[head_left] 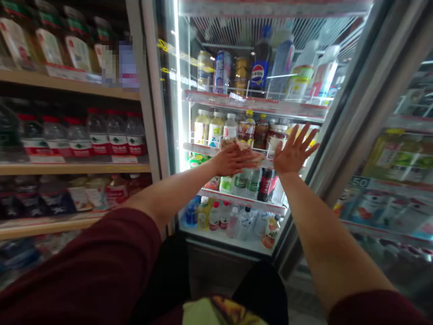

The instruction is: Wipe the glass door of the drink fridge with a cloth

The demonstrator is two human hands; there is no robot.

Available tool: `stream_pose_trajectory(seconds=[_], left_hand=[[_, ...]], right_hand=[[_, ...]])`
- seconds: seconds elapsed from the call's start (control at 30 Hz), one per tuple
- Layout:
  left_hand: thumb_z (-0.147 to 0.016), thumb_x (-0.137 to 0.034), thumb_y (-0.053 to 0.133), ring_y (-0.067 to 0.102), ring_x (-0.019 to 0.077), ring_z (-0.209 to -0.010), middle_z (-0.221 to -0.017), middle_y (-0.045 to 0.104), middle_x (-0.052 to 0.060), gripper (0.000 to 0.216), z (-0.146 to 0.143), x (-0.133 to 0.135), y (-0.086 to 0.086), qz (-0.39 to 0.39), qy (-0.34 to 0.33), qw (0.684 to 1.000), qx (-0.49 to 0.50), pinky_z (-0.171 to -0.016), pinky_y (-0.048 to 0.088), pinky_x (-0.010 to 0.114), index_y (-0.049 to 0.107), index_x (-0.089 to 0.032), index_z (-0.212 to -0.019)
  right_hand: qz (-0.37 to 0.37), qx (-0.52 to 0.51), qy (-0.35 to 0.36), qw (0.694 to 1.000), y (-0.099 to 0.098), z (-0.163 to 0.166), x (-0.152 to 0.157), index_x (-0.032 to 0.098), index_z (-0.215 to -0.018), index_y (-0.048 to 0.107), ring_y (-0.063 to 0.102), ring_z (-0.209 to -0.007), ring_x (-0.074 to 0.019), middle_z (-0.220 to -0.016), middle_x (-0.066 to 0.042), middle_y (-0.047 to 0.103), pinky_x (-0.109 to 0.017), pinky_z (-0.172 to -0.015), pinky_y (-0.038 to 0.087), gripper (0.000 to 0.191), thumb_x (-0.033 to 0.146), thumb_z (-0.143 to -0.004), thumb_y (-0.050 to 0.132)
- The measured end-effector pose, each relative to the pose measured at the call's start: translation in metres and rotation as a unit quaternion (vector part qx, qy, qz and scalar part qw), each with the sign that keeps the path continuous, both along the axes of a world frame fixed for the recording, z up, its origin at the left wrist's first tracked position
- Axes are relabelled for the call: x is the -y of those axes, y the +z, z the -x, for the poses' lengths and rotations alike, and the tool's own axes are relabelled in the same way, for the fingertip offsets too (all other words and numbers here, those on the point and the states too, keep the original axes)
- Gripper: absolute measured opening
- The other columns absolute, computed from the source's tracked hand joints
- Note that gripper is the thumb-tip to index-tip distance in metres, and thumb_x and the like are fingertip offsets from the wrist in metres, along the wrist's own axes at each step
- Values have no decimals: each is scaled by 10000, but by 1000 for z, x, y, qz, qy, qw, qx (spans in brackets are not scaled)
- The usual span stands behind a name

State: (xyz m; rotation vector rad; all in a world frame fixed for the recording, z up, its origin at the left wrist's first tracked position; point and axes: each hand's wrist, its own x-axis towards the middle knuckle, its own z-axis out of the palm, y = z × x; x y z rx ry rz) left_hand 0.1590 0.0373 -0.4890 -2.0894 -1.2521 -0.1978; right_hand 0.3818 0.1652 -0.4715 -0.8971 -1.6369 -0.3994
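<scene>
My left hand (232,159) lies flat over a pale, crumpled cloth (252,158), holding it against the glass door (216,248) of a lit drinks fridge. Blur hides the cloth's exact outline. To its right, my right hand (293,151) is spread wide with its palm toward the glass and nothing in it. Whether that palm touches the door I cannot tell. Behind the glass, close to both hands, stand juice and tea bottles (248,126) on a middle shelf. Below them is a row with a dark cola bottle (267,185).
Open shelves at the left hold red-capped water bottles (99,131) and dark-topped drink bottles (49,38). A metal door frame (324,149) runs along the right, beside another fridge with cartons (370,207). My dark-trousered knees (264,289) are bent low before the door.
</scene>
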Motion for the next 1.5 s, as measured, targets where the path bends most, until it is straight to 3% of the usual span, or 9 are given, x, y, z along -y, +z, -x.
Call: stream_pose_trajectory(seconds=[0.23, 0.37, 0.5, 0.73, 0.87, 1.0, 1.3, 1.4, 1.5], left_hand=[[-1145, -381, 454, 86, 295, -1683, -1808, 165, 16, 602, -9, -2, 163, -256, 184, 937, 153, -1369, 52, 601, 298, -225, -1705], [-1139, -360, 443, 59, 295, -1688, -1802, 193, -14, 607, -21, -23, 181, -325, 192, 886, 269, -1384, 16, 585, 309, -230, -1716], [-1090, -393, 484, 36, 292, -1689, -1806, 177, -24, 650, -30, -37, 111, -290, 148, 916, 235, -1393, -40, 564, 337, -256, -1708], [-1055, -287, 482, 299, 346, -1632, -1704, 436, 55, 567, -19, -7, -112, -162, 106, 974, 119, -1302, 255, 629, 518, -325, -1619], [-1047, -283, 478, 485, 290, -1539, -1604, 567, 38, 531, 3, 13, -162, -74, 58, 994, 62, -1192, 431, 481, 590, -363, -1560], [-1039, -354, 465, 525, 221, -1509, -1582, 586, -62, 496, 18, 9, -103, -26, -42, 998, 50, -1247, 417, 433, 625, -439, -1501], [-1117, -385, 451, 97, 168, -1679, -1780, 250, -78, 562, -38, -26, 146, -162, 66, 985, 9, -1371, 12, 493, 367, -298, -1666], [-1163, -388, 294, 139, 243, -1675, -1796, 208, -34, 566, -65, -32, 177, -250, 135, 957, 65, -1362, 69, 503, 291, -265, -1716], [-1139, -343, 426, 111, 311, -1676, -1800, 206, 21, 606, -78, -40, 158, -278, 158, 941, 107, -1369, 41, 533, 302, -237, -1722]], right_hand=[[-7, 38, 7, 999, -7, 0, -3, 143, -1712, 292, 17, -1651, -493, -1794, -219, 139, -795, -1251, 26, 739, 445, -1042, 369], [-11, 28, 15, 999, -9, -2, -2, 170, -1706, 314, 53, -1660, -462, -1786, -207, 190, -788, -1259, 70, 736, 465, -1038, 405], [-14, 15, 4, 1000, -9, -3, -1, 197, -1689, 361, 101, -1666, -427, -1774, -177, 254, -763, -1270, 121, 689, 403, -1032, 397], [-17, 13, 5, 1000, -11, -2, -5, 213, -1696, 356, 99, -1671, -402, -1775, -160, 262, -743, -1284, 117, 665, 361, -1047, 346], [-23, 14, 0, 1000, -13, -2, -9, 217, -1689, 377, 119, -1668, -403, -1772, -156, 275, -729, -1291, 130, 673, 365, -1033, 347], [-30, 7, -13, 999, -13, -1, -11, 225, -1679, 400, 150, -1665, -397, -1764, -149, 300, -711, -1297, 158, 675, 369, -1020, 365], [-26, -4, -2, 1000, -13, -1, -7, 216, -1677, 394, 143, -1663, -403, -1766, -160, 289, -732, -1277, 158, 657, 363, -1042, 315], [-7, -4, 17, 1000, -13, -4, -7, 194, -1684, 378, 103, -1667, -408, -1783, -157, 240, -739, -1285, 104, 677, 373, -1040, 273], [17, 13, 44, 999, -13, -8, -7, 222, -1719, 295, 7, -1675, -407, -1810, -98, 168, -725, -1290, 42, 692, 413, -1059, 221]])
